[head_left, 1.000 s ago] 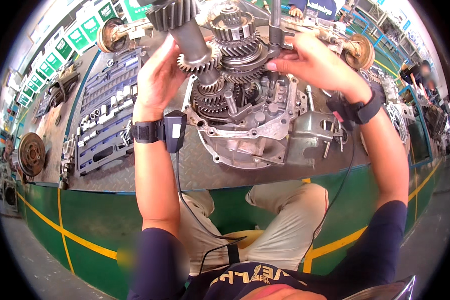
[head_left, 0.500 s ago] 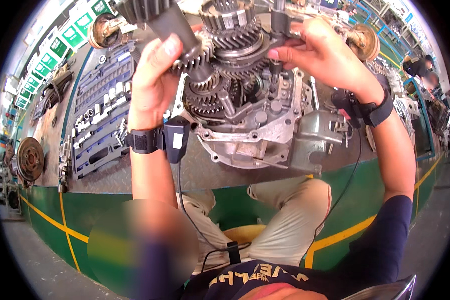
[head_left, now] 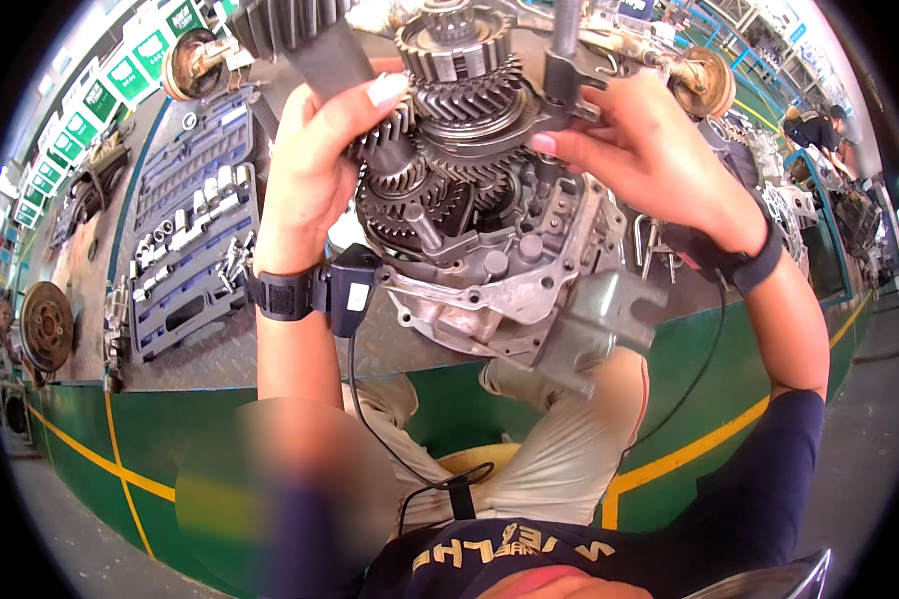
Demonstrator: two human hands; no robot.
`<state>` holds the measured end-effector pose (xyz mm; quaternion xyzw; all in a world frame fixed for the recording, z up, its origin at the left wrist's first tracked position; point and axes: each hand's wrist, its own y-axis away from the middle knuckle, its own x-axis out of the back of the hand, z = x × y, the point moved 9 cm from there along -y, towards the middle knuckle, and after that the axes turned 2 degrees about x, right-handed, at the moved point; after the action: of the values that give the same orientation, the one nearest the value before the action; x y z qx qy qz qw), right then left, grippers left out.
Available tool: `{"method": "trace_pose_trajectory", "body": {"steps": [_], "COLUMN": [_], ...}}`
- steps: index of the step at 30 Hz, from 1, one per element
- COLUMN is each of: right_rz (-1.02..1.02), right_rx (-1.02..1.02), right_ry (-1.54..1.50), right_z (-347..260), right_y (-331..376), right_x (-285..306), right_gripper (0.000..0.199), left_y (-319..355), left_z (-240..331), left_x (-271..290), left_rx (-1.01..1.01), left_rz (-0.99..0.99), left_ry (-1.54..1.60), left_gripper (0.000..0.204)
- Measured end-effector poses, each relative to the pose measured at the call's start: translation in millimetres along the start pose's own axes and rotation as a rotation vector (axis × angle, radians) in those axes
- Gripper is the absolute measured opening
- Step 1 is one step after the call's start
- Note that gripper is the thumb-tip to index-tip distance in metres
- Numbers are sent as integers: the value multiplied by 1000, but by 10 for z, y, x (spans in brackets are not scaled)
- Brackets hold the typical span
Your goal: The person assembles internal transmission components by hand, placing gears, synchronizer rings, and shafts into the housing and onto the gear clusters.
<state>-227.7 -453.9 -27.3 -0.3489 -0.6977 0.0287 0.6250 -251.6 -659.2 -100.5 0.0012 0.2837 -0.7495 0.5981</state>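
My left hand (head_left: 315, 170) is wrapped around the dark geared shaft (head_left: 320, 55) at the left of the gear cluster (head_left: 459, 100), thumb laid across its front, fingers curled behind — a closed grip on that shaft. The shaft rises out of the top of the picture, and its lower gear sits meshed against the neighbouring stack of helical gears.

My right hand (head_left: 649, 150) reaches in from the right, fingertips pinched on the dark shift fork (head_left: 567, 85) that rides on a thin steel rod (head_left: 566, 25) just beside the gear stack; that grip is closed on the fork.

Both shafts stand in the open grey gearbox housing (head_left: 509, 290), which sits tilted on the table (head_left: 200, 364) directly in front of me, its cast lug (head_left: 599, 319) hanging over the near edge above my knees. Each wrist wears a black band; the left band (head_left: 282, 295) carries a small black box with a cable running down towards my chest.

Well to the left on the table lies a blue socket tray (head_left: 185, 250) full of sockets and wrenches, and further left a rusty brake disc (head_left: 45, 324).
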Motion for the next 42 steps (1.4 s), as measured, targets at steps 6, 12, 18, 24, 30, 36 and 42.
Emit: {"method": "trace_pose_trajectory", "body": {"steps": [6, 12, 18, 24, 30, 36, 42], "right_rz": [112, 201, 275, 347, 419, 640, 682], "right_rx": [-194, -178, -17, -79, -249, -121, -236], "right_ry": [-35, 119, 69, 93, 181, 124, 0], "right_z": [-218, -201, -215, -153, -103, -270, -179], "right_y": [587, 549, 353, 742, 956, 697, 465], "right_x": [-102, 51, -70, -61, -123, -154, -291], "right_gripper": [24, 37, 27, 28, 32, 21, 19], "left_y": [207, 45, 135, 235, 112, -8, 39], "left_z": [174, 216, 332, 257, 70, 72, -96], "left_x": [-406, -346, 109, -340, -334, 754, 636], "left_rx": [-15, -153, -220, -181, -160, 10, 292], "left_rz": [-87, 172, 350, 409, 389, 447, 573], "left_ry": [-352, -380, -473, -458, -414, -92, -106], "left_gripper": [32, 25, 28, 36, 42, 46, 63]}}
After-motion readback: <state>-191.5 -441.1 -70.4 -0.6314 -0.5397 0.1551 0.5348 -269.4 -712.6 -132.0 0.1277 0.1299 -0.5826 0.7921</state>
